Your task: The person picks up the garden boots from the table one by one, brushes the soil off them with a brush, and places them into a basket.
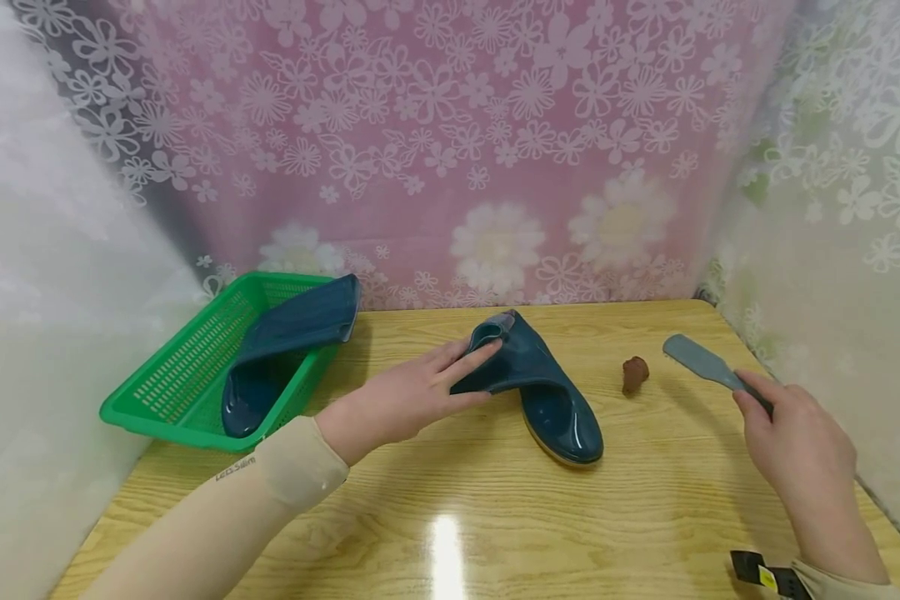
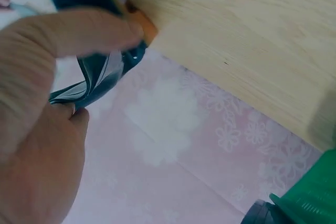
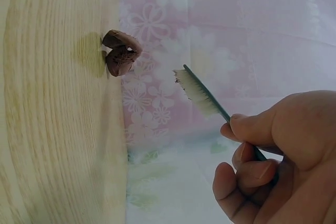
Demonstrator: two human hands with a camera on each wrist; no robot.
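Note:
A dark blue rubber boot [image 1: 562,412] stands toe forward on the table, its shaft folded over to the left. My left hand [image 1: 431,387] grips the shaft by its opening, fingers along the rim; the left wrist view has the thumb across the boot's shaft [image 2: 100,77]. My right hand [image 1: 802,433] holds a grey-green scrub brush [image 1: 701,360] by its handle, raised to the right of the boot. Its pale bristles [image 3: 197,93] show dark bits at the tip in the right wrist view. Between boot and brush, a brown lump [image 1: 634,376] sits on the table.
A green plastic basket [image 1: 161,429] at the left holds a second blue rubber boot [image 1: 292,325], whose shaft leans over the rim. Flowered pink sheeting [image 1: 420,208] hangs behind the wooden table [image 1: 570,533], with pale sheeting on both sides.

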